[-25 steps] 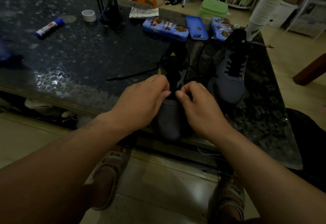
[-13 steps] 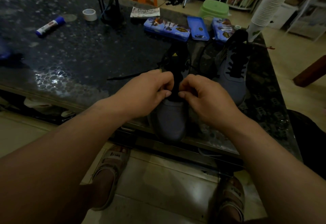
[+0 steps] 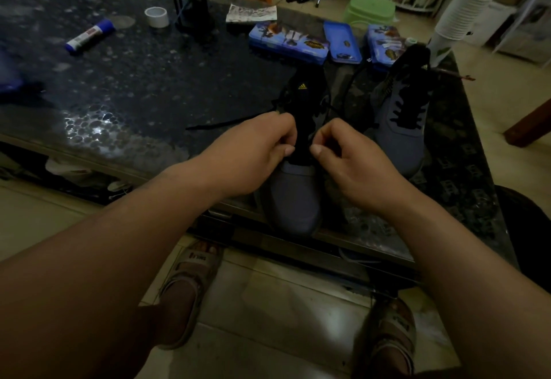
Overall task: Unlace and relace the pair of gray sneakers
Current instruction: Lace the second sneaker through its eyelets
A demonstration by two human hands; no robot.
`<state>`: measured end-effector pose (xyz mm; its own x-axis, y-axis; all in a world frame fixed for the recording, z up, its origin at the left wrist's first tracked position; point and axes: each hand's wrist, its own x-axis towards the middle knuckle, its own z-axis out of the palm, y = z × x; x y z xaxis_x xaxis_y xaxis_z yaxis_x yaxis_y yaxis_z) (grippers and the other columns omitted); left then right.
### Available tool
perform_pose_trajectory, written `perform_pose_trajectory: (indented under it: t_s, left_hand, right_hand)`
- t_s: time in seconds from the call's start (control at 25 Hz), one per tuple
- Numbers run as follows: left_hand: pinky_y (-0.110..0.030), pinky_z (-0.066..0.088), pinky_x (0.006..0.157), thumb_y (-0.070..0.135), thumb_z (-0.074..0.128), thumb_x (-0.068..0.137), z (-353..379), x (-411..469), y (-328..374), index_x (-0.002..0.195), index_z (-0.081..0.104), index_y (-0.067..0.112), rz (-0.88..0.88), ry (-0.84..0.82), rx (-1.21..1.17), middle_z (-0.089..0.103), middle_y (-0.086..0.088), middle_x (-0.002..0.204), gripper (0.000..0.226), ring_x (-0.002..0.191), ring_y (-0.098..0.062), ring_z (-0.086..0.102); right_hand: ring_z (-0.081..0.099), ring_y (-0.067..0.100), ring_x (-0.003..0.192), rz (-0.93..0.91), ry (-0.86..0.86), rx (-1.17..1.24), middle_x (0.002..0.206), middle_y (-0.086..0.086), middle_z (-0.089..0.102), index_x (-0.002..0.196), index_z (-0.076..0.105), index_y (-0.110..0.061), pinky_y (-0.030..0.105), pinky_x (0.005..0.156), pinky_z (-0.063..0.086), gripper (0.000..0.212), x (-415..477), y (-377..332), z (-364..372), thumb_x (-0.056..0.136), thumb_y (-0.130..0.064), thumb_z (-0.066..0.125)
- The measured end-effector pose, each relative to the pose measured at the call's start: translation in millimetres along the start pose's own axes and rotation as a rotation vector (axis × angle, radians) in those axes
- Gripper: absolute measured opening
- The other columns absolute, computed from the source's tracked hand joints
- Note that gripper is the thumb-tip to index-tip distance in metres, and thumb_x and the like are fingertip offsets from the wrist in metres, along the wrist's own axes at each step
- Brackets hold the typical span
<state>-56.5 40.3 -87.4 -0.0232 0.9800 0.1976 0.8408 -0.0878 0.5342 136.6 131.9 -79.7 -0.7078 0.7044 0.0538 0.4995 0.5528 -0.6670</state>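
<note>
Left fingers (image 3: 285, 149): curled, thumb to forefinger. We see them pinch the lace (image 3: 226, 122) at the left side of the near sneaker's tongue.
Right fingers (image 3: 317, 149): also curled, thumb against forefinger at the right eyelet row. We cannot tell what they pinch, as it is too dark there.
Left hand (image 3: 253, 155): knuckles up, over the near sneaker's left side.
Right hand (image 3: 354, 164): just beside the left hand, with the black tongue between them.
Lace: black. We see its loose end run out leftward from under the left hand, lying flat on the tabletop (image 3: 134, 95).
Near sneaker (image 3: 293, 199): gray, toe toward us at the tabletop's near edge, with a yellow logo on the raised tongue.
Far sneaker (image 3: 399, 131): gray, laced in black, toe toward us. It sits just right of the near one, apart from both hands.
Cases (image 3: 289, 41): we count three, all blue, in a row behind the sneakers.
Glue stick (image 3: 89, 35): lying flat, well to the left.
Tape roll (image 3: 157, 17): near the glue stick, farther back.
Cups (image 3: 459, 12): a white stack, leaning, at the far right corner.
Sandals (image 3: 190, 277): on two feet on the tiled floor below the edge.
</note>
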Motion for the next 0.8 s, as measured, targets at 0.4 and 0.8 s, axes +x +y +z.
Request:
perform_pose_trajectory:
  t_s: [0.4, 0.8]
  left_hand:
    - [-0.029, 0.037, 0.067, 0.023, 0.061, 0.099, -0.6, -0.3, 1.1, 0.095, 0.052, 0.03, 0.014, 0.011, 0.03, 0.05, 0.009, 0.088, 0.012, 0.078, -0.007, 0.048]
    - [-0.033, 0.049, 0.068, 0.022, 0.059, 0.102, -4.6, 6.1, 0.6, 0.11, 0.057, 0.032, -0.054, -0.002, -0.101, 0.062, 0.008, 0.086, 0.013, 0.079, -0.006, 0.058]
  right_hand:
    - [0.052, 0.013, 0.093, -0.017, 0.029, -0.205, 0.1, -0.007, 0.054, 0.102, 0.053, -0.024, 0.032, 0.077, 0.037, 0.008, 5.6, -4.0, 7.9, 0.106, -0.031, 0.052]
    - [0.058, 0.005, 0.07, -0.04, 0.061, 0.065, 0.082, -0.006, 0.063, 0.104, 0.057, -0.031, 0.018, 0.058, 0.043, 0.01, 2.5, 1.0, -3.0, 0.105, -0.021, 0.057]
